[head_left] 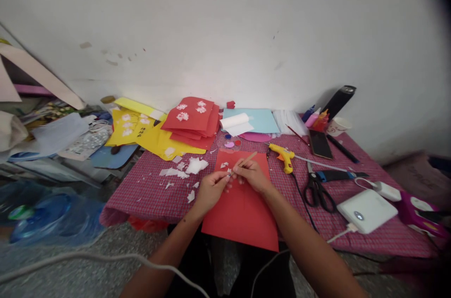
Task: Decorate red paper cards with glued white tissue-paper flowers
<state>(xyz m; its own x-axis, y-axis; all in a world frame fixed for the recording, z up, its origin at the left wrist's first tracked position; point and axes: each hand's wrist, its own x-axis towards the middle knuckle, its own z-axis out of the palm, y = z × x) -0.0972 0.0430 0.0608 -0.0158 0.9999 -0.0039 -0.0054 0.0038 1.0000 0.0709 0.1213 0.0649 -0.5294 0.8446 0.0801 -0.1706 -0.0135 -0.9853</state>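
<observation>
A large red paper sheet (243, 225) lies in front of me and overhangs the table's near edge. Above it my hands meet. My right hand (254, 175) is closed around a slim tan stick (251, 157), its upper end pointing away from me. My left hand (212, 189) pinches a tiny white paper piece (229, 173) at the stick's lower end; the fingers partly hide it. Just beyond, another white paper bit (224, 165) rests on the red sheet. Torn white paper scraps (196, 165) are scattered left of the sheet.
Red cards with white flowers (190, 117) and yellow paper (160, 140) lie back left. A yellow glue gun (283, 156), black scissors (316, 190), a phone (320, 144) and a white power bank (368, 211) sit right. A white cable (105, 257) crosses the foreground.
</observation>
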